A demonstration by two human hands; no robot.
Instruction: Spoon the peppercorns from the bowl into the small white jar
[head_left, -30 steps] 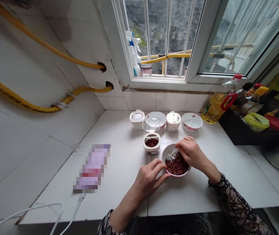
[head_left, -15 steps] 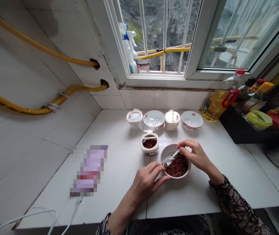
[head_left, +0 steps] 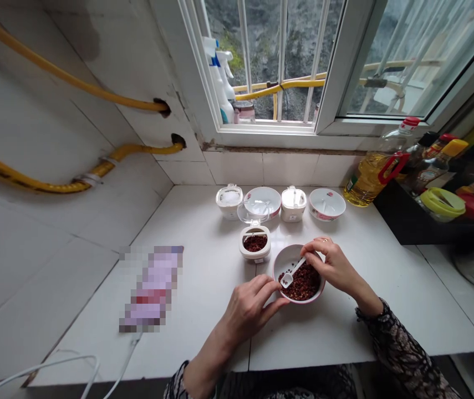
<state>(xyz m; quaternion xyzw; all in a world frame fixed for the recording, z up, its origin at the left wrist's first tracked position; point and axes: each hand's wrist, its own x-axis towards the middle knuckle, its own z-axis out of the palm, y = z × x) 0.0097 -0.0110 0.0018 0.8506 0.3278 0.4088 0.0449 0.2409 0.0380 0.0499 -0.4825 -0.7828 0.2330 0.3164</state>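
White spoon (head_left: 294, 270) pinched in the right hand (head_left: 330, 264) slants over dark-red peppercorns (head_left: 306, 285); the left hand (head_left: 251, 306)'s grip is closed on the bowl (head_left: 287, 256)'s rim.

White pink-rimmed bowl (head_left: 285, 259) upright on countertop (head_left: 328, 338), part-full of dark-red Sichuan peppercorns (head_left: 304, 286); small white plastic spoon (head_left: 295, 270) slanted over them.
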